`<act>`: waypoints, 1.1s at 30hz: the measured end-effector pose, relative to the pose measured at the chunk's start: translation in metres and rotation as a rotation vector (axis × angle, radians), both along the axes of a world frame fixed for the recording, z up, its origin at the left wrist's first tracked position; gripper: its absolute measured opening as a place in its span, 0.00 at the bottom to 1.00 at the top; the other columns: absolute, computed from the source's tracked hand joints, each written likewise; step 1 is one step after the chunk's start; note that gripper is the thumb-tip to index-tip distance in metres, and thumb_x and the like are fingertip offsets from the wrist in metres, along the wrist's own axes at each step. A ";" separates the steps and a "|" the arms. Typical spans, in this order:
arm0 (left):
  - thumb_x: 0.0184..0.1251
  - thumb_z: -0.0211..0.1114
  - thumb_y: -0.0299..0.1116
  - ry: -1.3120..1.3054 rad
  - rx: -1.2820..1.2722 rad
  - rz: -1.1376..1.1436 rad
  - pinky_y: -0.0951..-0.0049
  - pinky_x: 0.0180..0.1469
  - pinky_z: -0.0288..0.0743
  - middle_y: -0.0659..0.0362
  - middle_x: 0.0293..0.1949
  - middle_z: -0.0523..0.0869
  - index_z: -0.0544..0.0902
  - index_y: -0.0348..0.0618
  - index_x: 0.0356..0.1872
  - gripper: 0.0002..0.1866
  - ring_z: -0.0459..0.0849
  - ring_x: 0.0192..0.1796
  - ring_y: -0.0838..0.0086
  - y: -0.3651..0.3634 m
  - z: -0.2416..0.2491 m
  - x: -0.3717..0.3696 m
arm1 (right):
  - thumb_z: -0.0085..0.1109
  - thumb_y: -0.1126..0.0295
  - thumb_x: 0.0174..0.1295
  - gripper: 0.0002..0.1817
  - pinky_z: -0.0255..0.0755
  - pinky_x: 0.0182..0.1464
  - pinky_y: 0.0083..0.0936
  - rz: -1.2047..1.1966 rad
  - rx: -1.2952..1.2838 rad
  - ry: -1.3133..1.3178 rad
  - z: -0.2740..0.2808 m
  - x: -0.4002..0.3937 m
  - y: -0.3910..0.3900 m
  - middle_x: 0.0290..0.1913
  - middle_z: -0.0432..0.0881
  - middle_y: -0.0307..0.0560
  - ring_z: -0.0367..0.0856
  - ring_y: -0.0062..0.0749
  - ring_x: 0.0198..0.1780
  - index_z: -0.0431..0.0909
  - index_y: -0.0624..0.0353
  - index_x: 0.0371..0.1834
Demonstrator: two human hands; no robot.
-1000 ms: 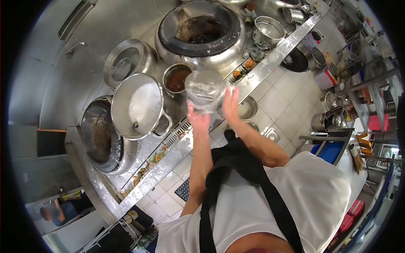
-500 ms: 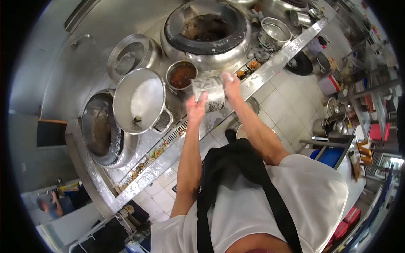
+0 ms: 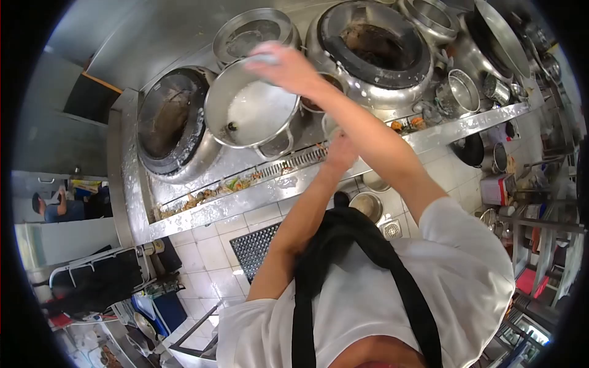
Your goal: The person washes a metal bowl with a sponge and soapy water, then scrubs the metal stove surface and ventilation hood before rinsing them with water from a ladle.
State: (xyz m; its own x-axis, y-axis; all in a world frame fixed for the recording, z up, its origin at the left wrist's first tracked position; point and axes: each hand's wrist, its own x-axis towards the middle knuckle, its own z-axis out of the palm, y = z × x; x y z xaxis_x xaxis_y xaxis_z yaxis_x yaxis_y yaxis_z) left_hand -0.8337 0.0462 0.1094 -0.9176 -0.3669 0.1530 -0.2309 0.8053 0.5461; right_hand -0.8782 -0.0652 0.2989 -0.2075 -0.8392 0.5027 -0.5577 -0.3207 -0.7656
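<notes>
My right hand (image 3: 279, 66) reaches across over the far rim of a large metal pot (image 3: 216, 122). It is blurred, its fingers curled around something pale grey that I cannot make out. White foam (image 3: 261, 104) and a small dark piece (image 3: 232, 126) lie inside the pot. Lower down, my left hand (image 3: 342, 150) grips a metal container (image 3: 330, 126) by the counter's front edge; my right forearm hides much of that container. Just behind it, a small pot (image 3: 314, 104) of brown liquid is partly covered by the same arm.
Wok burners stand at left (image 3: 165, 122) and right (image 3: 374, 49). A wide metal vessel (image 3: 251, 34) sits behind the pot. Food scraps (image 3: 236, 183) line the drain grate (image 3: 300, 161). Another metal pot (image 3: 459, 93) is farther right. A person (image 3: 58, 205) stands at far left.
My right hand has left the metal container and swung left over the foamy pot. My left hand stays with the container. The view has turned, shifting the counter rightward.
</notes>
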 end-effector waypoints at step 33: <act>0.47 0.56 0.19 0.311 0.088 0.248 0.61 0.55 0.79 0.41 0.41 0.89 0.88 0.40 0.48 0.24 0.89 0.46 0.51 -0.013 0.008 -0.104 | 0.64 0.61 0.59 0.20 0.73 0.61 0.43 -0.374 0.239 -0.127 -0.272 -0.124 0.168 0.51 0.82 0.73 0.79 0.57 0.61 0.82 0.66 0.47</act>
